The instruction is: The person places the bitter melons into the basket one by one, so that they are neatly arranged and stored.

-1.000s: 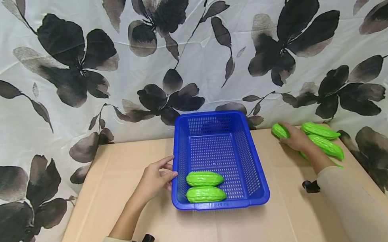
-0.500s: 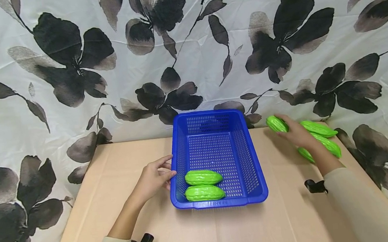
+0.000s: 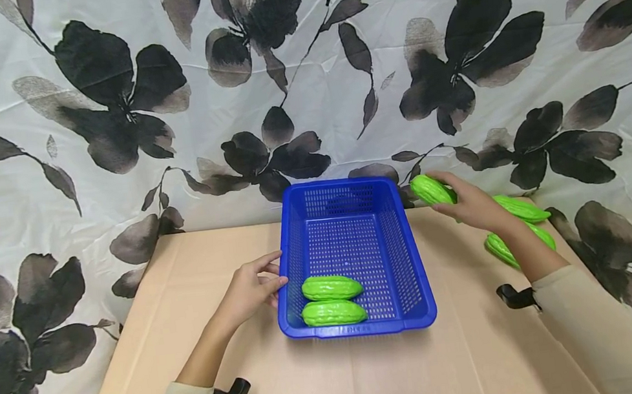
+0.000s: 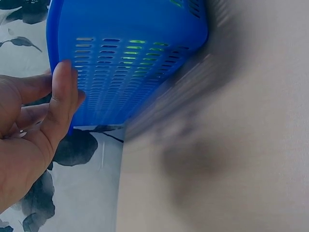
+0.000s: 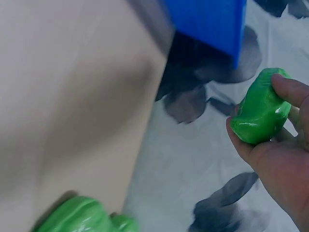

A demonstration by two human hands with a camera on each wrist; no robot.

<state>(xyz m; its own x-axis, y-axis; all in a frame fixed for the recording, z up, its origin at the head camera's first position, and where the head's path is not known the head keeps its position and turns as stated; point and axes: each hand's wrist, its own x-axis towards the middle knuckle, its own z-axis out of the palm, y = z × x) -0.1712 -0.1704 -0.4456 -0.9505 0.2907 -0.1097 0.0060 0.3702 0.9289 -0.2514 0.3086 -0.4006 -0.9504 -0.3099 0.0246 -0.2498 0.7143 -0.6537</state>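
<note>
My right hand (image 3: pixel 471 202) grips a bright green bitter melon (image 3: pixel 431 190), raised above the table's far right part; its fingers and thumb wrap round it in the right wrist view (image 5: pixel 263 108). At the left rim of a blue plastic basket (image 3: pixel 420 276), my left hand (image 3: pixel 249 293) holds the edge with thumb and fingers; the left wrist view shows fingers against the basket's outer wall (image 4: pixel 116 24). Inside the basket, two bitter melons lie side by side near its front, a rear one (image 3: pixel 332 287) and a front one (image 3: pixel 334 312).
More bitter melons (image 3: pixel 519 208) lie on the table's right side, partly hidden by my right forearm. The basket stands mid-table on a light wooden surface (image 3: pixel 349 382). A floral cloth (image 3: pixel 366 120) hangs right behind the table's far edge.
My right hand has lifted a bitter melon from the group on the right and carried it up and left toward the basket. The left hand stays at the basket's rim.
</note>
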